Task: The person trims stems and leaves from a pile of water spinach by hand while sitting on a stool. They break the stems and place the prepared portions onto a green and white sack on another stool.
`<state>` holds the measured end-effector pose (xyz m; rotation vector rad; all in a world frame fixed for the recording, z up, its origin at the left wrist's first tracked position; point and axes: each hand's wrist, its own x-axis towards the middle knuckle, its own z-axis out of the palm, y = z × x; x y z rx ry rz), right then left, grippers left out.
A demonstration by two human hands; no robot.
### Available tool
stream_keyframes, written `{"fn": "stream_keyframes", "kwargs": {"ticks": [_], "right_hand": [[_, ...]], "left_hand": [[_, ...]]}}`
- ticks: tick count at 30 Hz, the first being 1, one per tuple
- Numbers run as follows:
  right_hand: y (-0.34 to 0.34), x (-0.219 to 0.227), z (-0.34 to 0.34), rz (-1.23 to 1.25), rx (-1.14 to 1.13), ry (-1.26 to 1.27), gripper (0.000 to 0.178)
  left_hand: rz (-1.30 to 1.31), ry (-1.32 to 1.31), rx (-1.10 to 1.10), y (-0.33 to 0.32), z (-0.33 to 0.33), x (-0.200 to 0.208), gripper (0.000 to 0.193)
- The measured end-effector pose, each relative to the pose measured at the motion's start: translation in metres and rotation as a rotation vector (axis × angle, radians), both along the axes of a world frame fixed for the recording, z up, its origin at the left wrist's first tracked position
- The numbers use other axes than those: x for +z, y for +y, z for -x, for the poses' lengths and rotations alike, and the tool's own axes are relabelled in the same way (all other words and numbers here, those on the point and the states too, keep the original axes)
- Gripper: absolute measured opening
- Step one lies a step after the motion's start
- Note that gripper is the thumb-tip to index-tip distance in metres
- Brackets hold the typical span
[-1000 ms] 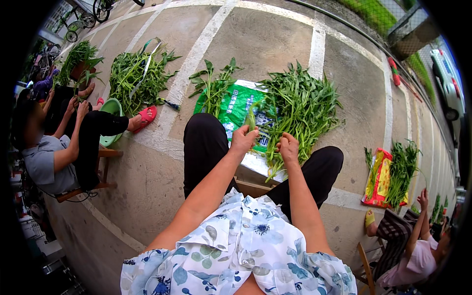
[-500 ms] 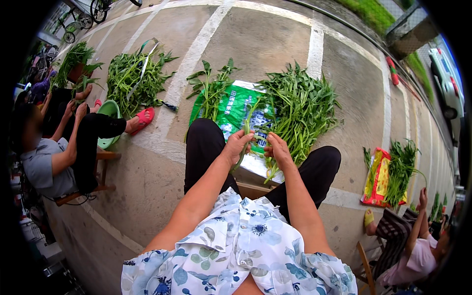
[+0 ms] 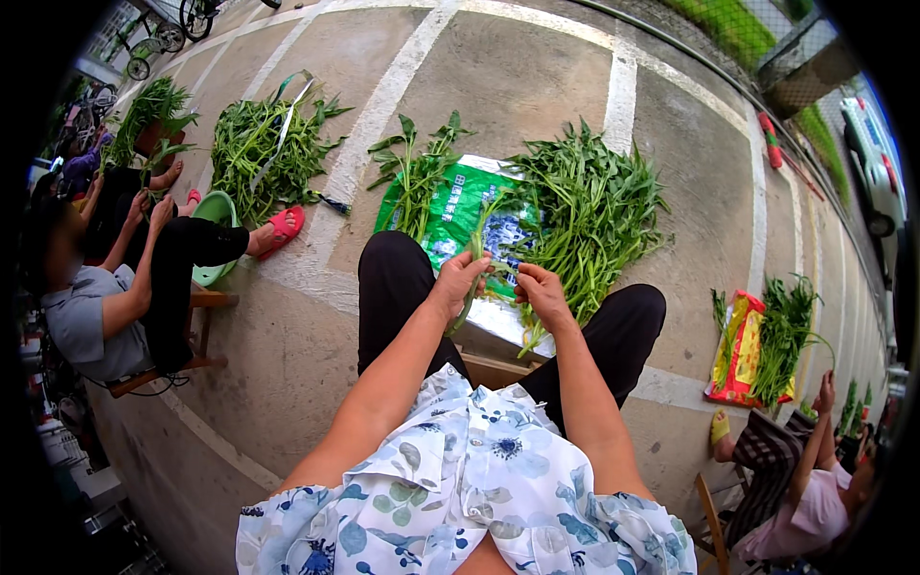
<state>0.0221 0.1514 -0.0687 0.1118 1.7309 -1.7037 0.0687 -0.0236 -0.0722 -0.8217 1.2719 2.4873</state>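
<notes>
My left hand (image 3: 460,284) is closed around a few stalks of water spinach (image 3: 477,235); their leafy tops point away from me and the cut ends hang below my fist. Just to its right, my right hand (image 3: 542,293) is pinched at a thin side stem of the same greens, its fingertips partly hiding it. Beyond my hands a green printed plastic sack (image 3: 450,213) lies on the ground. A small bunch of water spinach (image 3: 414,187) rests on its left side. At its right is a large heap of water spinach (image 3: 589,216).
To the left, a seated person in grey (image 3: 96,326) handles greens beside a green basin (image 3: 218,225) and another pile of greens (image 3: 259,153). At the right, a person in pink (image 3: 800,513) sits near a red-and-yellow sack (image 3: 738,350). A white car (image 3: 874,168) stands beyond.
My hands stay close together, with the right one shifted very slightly lower. The strand between them shows less clearly. The surrounding view has moved slightly to the right.
</notes>
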Motion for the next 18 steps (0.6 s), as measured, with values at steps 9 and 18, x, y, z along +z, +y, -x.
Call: {"fn": "stream_keyframes", "kwargs": {"ticks": [9, 18], "right_hand": [[-0.007, 0.007, -0.003, -0.016, 0.094, 0.072, 0.04], [-0.009, -0.003, -0.007, -0.069, 0.172, 0.181, 0.024]], "left_hand": [[-0.005, -0.011, 0.006, 0.003, 0.001, 0.002, 0.024], [-0.007, -0.009, 0.007, 0.003, 0.001, -0.001, 0.023]]}}
